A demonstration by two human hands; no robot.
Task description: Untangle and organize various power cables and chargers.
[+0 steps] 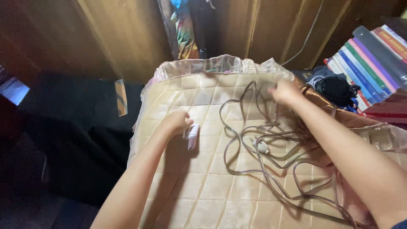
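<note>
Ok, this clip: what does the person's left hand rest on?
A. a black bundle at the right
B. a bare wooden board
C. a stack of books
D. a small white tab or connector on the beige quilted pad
D: the left hand is closed over a small white piece on the beige quilted pad, while the right hand is up among the loose cord.

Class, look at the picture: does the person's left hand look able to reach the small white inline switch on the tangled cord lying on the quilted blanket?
Probably yes. The left hand rests on the quilted beige blanket, holding a small white piece. The white inline switch lies to its right with only flat blanket and loose grey cord between.
</note>
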